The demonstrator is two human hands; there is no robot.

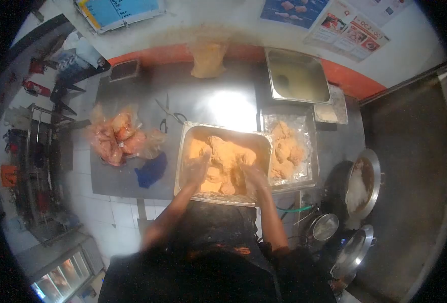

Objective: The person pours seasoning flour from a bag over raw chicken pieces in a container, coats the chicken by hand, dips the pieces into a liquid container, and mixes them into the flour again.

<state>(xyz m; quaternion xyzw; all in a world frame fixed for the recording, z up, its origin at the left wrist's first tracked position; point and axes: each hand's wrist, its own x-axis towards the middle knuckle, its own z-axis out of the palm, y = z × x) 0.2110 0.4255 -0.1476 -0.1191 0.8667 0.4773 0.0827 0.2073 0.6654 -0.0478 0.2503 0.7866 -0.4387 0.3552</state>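
A deep steel pan [181,151] of orange-tan flour stands at the table's front edge, with several coated chicken pieces [223,153] lying in it. My left hand [198,170] reaches into the pan's left side, against the flour and beside the pieces. On the right side, my right hand [252,178] is down among the chicken, touching a piece there. Both hands are blurred and coated with flour, and their fingertips are hidden, so I cannot tell whether either grips anything. Right of the pan, a lined tray [309,174] bears more coated chicken [286,151].
Raw chicken in clear plastic bags [117,136] lies on the left, near a blue cloth or bag [151,170] and scissors [169,112]. A steel container of pale liquid [299,76] stands at the back right. Large round pans [363,184] are lower right.
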